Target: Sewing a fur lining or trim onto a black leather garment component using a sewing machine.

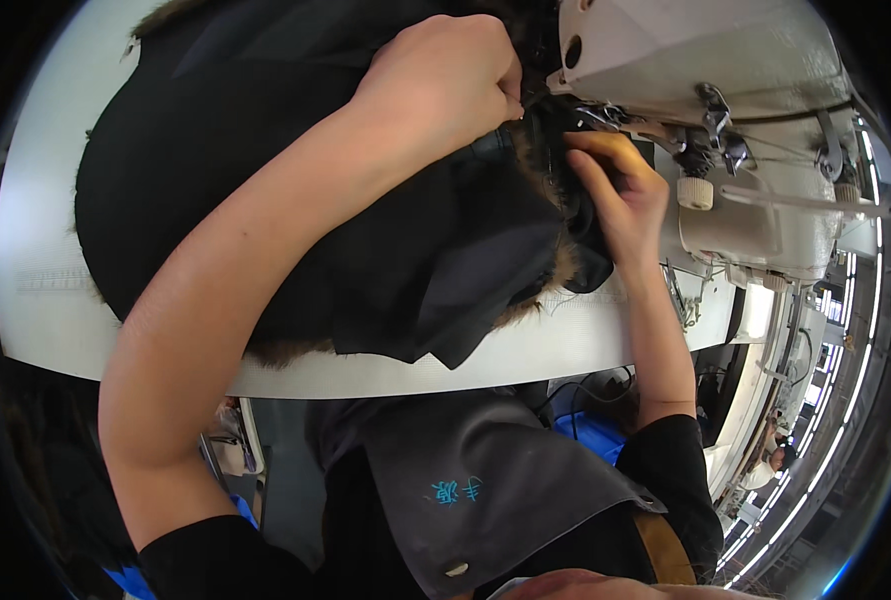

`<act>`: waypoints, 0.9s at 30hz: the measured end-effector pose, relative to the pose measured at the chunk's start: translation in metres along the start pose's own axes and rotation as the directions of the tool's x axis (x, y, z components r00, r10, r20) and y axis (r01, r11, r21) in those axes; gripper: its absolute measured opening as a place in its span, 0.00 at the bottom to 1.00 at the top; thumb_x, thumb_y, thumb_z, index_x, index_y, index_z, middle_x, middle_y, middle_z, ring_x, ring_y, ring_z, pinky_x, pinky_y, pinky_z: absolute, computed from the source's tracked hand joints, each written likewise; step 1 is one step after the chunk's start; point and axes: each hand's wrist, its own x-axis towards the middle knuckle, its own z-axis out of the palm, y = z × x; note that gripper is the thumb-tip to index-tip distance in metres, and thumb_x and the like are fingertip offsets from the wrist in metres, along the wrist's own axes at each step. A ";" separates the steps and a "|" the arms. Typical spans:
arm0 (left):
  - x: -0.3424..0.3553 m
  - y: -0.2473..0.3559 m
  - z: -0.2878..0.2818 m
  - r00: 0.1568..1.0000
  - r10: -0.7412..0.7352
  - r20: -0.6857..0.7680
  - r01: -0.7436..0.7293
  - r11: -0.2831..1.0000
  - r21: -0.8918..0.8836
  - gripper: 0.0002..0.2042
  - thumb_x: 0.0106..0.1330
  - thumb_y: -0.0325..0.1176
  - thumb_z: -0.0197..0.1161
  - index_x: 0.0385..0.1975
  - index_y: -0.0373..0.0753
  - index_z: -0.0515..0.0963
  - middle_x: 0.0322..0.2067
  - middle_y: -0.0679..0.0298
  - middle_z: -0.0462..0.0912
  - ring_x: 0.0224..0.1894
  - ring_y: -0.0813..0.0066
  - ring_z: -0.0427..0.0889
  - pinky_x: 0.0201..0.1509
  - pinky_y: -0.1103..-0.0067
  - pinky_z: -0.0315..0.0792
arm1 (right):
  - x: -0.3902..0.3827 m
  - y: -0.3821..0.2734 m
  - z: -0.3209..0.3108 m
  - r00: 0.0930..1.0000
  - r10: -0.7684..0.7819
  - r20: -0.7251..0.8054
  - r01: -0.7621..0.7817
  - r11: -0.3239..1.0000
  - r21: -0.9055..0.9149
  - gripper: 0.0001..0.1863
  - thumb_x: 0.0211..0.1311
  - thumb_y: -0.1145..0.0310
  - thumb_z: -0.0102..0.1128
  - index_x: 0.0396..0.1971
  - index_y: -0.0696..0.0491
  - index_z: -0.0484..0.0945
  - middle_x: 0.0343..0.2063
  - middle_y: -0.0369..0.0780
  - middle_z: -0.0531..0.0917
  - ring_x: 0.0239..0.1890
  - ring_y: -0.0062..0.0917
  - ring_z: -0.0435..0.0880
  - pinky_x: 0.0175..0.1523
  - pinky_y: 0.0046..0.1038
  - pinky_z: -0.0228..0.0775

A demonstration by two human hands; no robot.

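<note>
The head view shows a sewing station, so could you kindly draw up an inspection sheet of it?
Surface: smooth white tabletop, largely covered by the cloth.
Job's things: black cloth with brown fur edging, spread and folded; off-white metal sewing machine at right.
Clutter: small metal pieces beside the machine, too small to identify.
Hands: left hand at the cloth beside the machine; right hand at its fur edge, grip unclear.
Cables: thin black cables below the table edge.
Surroundings: person in white top, far right.

At four o'clock we see a distant person (768, 470); nearer five, blue material (590, 436) beside dark cables (572, 398).
</note>
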 end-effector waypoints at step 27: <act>-0.004 0.005 0.006 0.995 -0.015 -0.095 0.025 0.995 0.100 0.05 0.51 0.26 0.62 0.25 0.32 0.81 0.23 0.52 0.80 0.31 0.53 0.81 0.39 0.69 0.74 | -0.008 0.028 0.005 0.965 0.175 -0.194 -0.113 0.949 0.293 0.08 0.60 0.76 0.63 0.38 0.60 0.81 0.37 0.35 0.82 0.40 0.15 0.77 0.49 0.16 0.67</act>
